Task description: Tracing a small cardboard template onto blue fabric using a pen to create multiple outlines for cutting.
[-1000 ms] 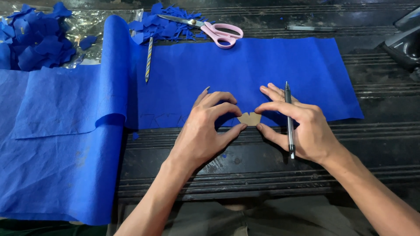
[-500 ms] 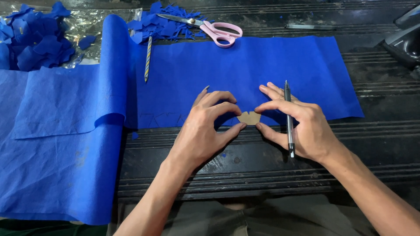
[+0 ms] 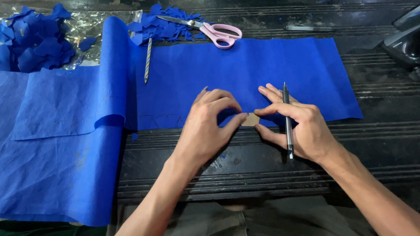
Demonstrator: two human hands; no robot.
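Lying along the right hand [image 3: 306, 131], pen [image 3: 287, 118] tip-away.

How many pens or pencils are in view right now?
3: a dark slim pen in the right hand, a striped pencil on the blue felt sheet, a dark pen on the table behind.

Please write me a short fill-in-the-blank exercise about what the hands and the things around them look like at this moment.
1. Both hands pinch a small ____ cardboard piece at the edge of the blue fabric.
2. The right hand also holds a ____ between its fingers.
3. The scissors have ____ handles.
4. The left hand holds no tool, and a striped ____ lies on the fabric's fold.

Missing words: brown; pen; pink; pencil
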